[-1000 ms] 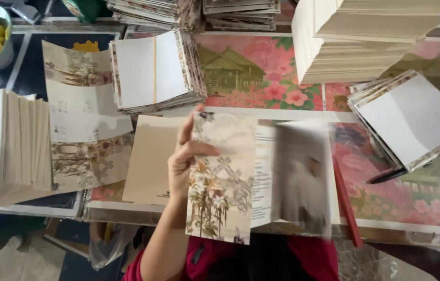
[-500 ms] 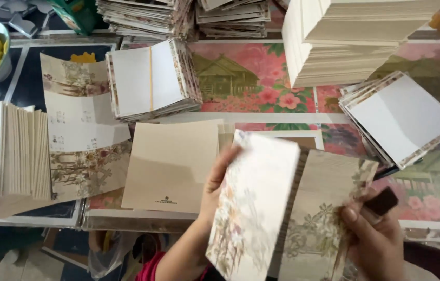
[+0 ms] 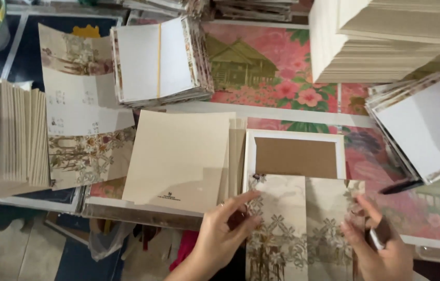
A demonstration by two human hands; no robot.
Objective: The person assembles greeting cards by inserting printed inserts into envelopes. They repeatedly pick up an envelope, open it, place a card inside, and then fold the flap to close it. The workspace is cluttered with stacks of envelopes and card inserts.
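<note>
The printed card point(image 3: 303, 224) lay open and flat on the worktop point(image 3: 282, 106), just in front of the white frame point(image 3: 293, 136) with the brown middle. It had pale flowers and a criss-cross pattern on it. The left hand point(image 3: 225, 231) rested on the card's left edge, with its fingers point(image 3: 240, 200) bent and the thumb on the paper. The right hand point(image 3: 376, 244) touched the card's right edge, and its fingers were closed around a small dark thing point(image 3: 381, 234) too. The card looked thin and light, and a bit stiff like thick paper. It would likely bend or crease if squeezed hard, and it may slide on the smooth top. The side edges looked like the best places to hold it. A plain cream card point(image 3: 178, 156) lay just left of the frame.
</note>
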